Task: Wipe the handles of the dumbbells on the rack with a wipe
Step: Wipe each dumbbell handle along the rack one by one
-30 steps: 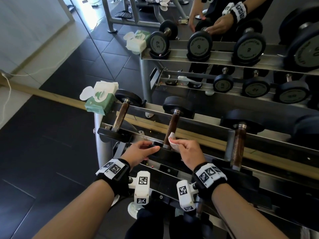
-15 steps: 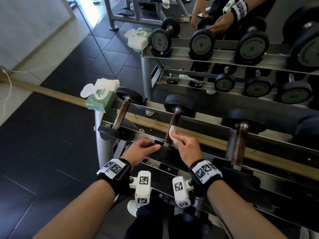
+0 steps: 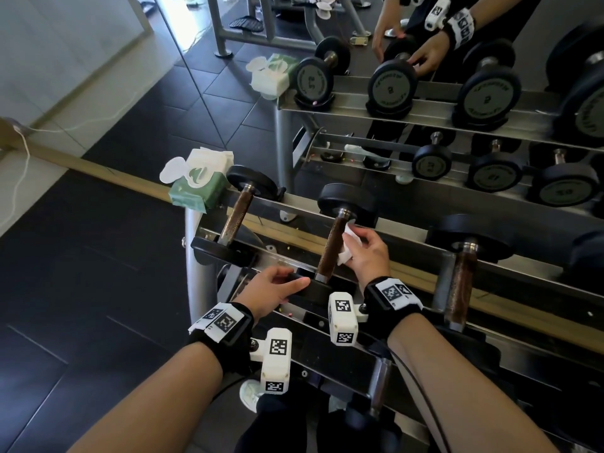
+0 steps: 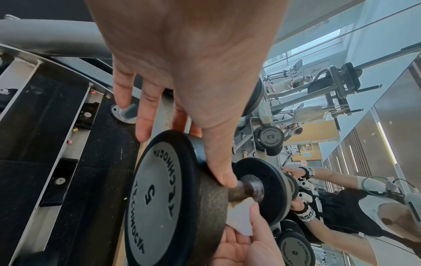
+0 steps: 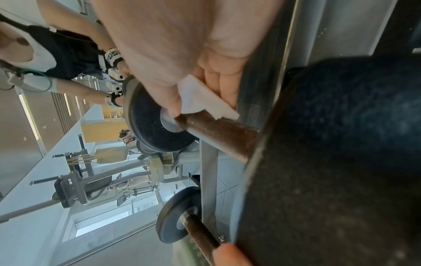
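Note:
Three dumbbells with brown handles lie on the top tier of the rack (image 3: pixel 294 204). My right hand (image 3: pixel 361 245) pinches a folded white wipe (image 3: pixel 346 248) against the upper part of the middle dumbbell's handle (image 3: pixel 331 248), close to its far plate (image 3: pixel 343 199). In the right wrist view the wipe (image 5: pixel 200 98) lies on the handle (image 5: pixel 218 130) under my thumb and fingers. My left hand (image 3: pixel 287 284) holds the near plate (image 4: pixel 159 194), marked 5, thumb over its rim and fingers behind it. The left handle (image 3: pixel 237 220) and the right handle (image 3: pixel 461 289) are untouched.
A green pack of wipes (image 3: pixel 199 186), lid open, sits on the rack's left end. A mirror behind the rack repeats the dumbbells and my hands. Lower tiers hold more dumbbells. Dark tiled floor (image 3: pixel 81 273) lies to the left.
My right hand has slid the wipe up the middle handle, from its near end towards the far plate. My left hand has stayed on the near plate.

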Motion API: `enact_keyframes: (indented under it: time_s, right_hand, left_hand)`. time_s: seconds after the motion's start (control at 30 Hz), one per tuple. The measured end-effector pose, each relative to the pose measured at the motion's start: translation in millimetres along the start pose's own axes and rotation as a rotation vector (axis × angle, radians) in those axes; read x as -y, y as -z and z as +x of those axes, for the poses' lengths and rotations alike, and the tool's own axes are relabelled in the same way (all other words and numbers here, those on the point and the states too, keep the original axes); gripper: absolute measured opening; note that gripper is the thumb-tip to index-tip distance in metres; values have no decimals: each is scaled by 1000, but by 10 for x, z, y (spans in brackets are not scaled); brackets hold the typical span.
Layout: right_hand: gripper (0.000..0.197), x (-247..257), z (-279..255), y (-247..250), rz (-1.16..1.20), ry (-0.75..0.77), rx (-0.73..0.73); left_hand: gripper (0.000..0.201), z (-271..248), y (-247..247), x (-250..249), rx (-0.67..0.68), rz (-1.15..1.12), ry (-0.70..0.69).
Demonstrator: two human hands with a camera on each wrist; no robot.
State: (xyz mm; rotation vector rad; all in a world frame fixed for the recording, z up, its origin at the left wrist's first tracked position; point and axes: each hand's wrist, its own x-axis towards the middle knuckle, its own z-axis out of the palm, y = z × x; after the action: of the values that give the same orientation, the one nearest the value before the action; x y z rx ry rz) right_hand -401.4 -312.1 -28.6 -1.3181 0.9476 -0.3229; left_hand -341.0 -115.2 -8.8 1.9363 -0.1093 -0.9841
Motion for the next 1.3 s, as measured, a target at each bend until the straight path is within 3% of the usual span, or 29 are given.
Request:
enact_keyframes:
  time_s: [0.23, 0.33, 0.5, 0.63, 0.8, 0.9, 1.0, 1.07, 1.3]
  right_hand:
    - [1, -62, 12, 155, -69, -87, -160]
    - [6, -167, -40, 307, -92, -97, -201]
    - [6, -147, -87, 335, 1, -214, -136]
    - [9, -111, -83, 342, -57, -191, -102]
    - [17, -118, -44, 328, -177, -195, -144]
    - [33, -105, -48, 270, -173, -151, -164]
    - [63, -96, -52, 252, -107, -101, -73]
    - [71, -84, -66, 280, -116, -67, -28]
    - [25, -105, -84, 373, -161, -44, -74]
  left_hand:
    - [60, 8, -4, 26, 27, 17, -15]
    - [61, 10, 4, 40, 41, -2, -17]
    - [70, 19, 16, 49, 42, 17, -14]
    - [85, 16, 25, 52, 53, 38, -18]
    - [88, 23, 20, 63, 48, 62, -22]
    - [85, 11, 11, 50, 51, 64, -22]
    - [83, 3, 13, 30, 61, 66, -20]
    - [82, 7, 23, 24, 61, 68, -19]
    - [81, 34, 42, 59, 61, 63, -28]
